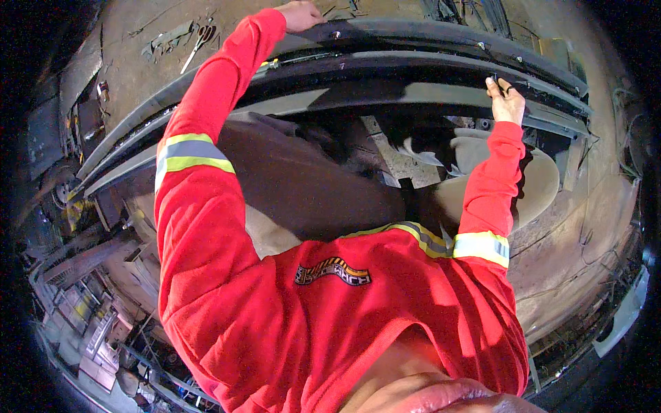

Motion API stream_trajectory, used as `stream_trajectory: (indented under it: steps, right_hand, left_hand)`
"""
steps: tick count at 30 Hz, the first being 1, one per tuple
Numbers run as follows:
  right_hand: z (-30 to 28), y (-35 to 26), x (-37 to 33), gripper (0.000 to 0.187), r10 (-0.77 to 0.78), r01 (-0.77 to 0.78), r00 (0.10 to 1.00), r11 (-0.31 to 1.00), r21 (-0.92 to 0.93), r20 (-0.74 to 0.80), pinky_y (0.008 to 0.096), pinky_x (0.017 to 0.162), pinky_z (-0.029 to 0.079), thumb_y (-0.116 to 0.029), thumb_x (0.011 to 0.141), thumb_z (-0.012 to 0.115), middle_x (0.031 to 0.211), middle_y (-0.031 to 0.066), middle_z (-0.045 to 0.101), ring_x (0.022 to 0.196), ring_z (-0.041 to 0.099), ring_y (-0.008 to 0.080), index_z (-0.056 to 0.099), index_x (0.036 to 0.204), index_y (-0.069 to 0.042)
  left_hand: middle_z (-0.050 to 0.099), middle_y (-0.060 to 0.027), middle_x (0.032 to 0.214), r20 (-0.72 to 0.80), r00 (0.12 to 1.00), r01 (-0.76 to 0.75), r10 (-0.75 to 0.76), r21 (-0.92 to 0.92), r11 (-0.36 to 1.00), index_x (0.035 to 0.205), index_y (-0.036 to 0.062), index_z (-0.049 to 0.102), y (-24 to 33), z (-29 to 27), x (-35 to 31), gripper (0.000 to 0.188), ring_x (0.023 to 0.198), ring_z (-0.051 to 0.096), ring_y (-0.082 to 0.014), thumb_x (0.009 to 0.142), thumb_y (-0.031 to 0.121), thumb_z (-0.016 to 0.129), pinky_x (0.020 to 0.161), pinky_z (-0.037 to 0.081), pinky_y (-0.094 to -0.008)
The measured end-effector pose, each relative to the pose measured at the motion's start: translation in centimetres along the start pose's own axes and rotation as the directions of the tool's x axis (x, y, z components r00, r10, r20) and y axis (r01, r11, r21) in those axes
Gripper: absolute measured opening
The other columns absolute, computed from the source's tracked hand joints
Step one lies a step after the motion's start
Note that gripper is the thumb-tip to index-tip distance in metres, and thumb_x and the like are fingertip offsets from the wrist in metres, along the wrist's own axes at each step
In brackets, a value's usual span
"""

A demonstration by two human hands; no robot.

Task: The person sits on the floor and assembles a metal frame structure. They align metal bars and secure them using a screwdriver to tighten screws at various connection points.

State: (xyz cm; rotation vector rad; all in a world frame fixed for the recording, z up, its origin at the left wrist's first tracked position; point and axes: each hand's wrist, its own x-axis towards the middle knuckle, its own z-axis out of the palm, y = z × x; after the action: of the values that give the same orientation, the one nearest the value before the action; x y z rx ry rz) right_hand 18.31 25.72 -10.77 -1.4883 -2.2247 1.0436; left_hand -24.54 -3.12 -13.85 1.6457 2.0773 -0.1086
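Long grey metal rails (427, 56) stretch across in front of me, side by side, bowed by the lens. My left hand (301, 15) reaches past the far rail at the top edge, its fingers curled in; whatever they hold is hidden. On the right, my right hand (507, 103) is over the nearer rails. Its thumb and forefinger pinch a small dark piece (493, 79), too small to name. A few small bright spots, perhaps fasteners or holes, show along the far rail. A thin yellow-marked item (272, 65) lies along the rails near my left forearm.
Scissors or shears (200, 45) lie on the brown ground at the far left, beside dark scraps (167, 38). Dark rods (496, 17) stand out behind the rails. Frames and equipment (96, 337) fill the lower left. A pale curved panel (623, 313) is at the right rim.
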Motion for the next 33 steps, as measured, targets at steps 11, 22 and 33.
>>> stream_trajectory:
  steps: [11, 22, 33]
  right_hand:
    - [2.3, -1.6, -2.1, 0.043, -0.127, 0.098, 0.949, 0.989, -0.110, -0.290, 0.0337, 0.071, 0.050, -0.028, 0.060, 0.085, 0.078, 0.0136, 0.067, 0.070, 0.065, 0.0233, 0.064, 0.087, -0.002]
    - [1.8, -1.6, -2.4, 0.030, -0.137, 0.110, 0.944, 0.988, -0.106, -0.301, 0.0300, 0.065, 0.049, -0.028, 0.068, 0.079, 0.068, 0.0081, 0.067, 0.063, 0.063, 0.0162, 0.068, 0.082, -0.004]
    - [1.8, -2.0, -2.7, 0.040, -0.222, 0.139, 0.959, 0.912, -0.385, -0.179, 0.0351, 0.076, 0.046, -0.042, 0.078, 0.068, 0.081, 0.0083, 0.068, 0.076, 0.063, 0.0181, 0.068, 0.099, -0.008]
  left_hand:
    - [0.059, -0.0167, 0.114, 0.218, 0.973, -0.038, 0.069, -0.142, 0.989, 0.124, 0.0140, 0.053, 3.0, -2.9, -2.5, 0.041, 0.106, 0.055, -0.0331, 0.094, 0.032, 0.031, 0.096, 0.038, -0.0445]
    - [0.058, -0.0144, 0.118, 0.154, 0.965, -0.202, 0.212, -0.077, 0.976, 0.122, 0.0137, 0.055, 1.3, -1.9, -1.4, 0.038, 0.106, 0.056, -0.0314, 0.093, 0.027, 0.035, 0.093, 0.041, -0.0415]
    - [0.063, -0.0153, 0.108, 0.182, 0.982, 0.019, 0.058, -0.396, 0.918, 0.124, 0.0122, 0.053, 2.7, -0.8, 0.0, 0.041, 0.100, 0.059, -0.0329, 0.093, 0.033, 0.035, 0.090, 0.043, -0.0437]
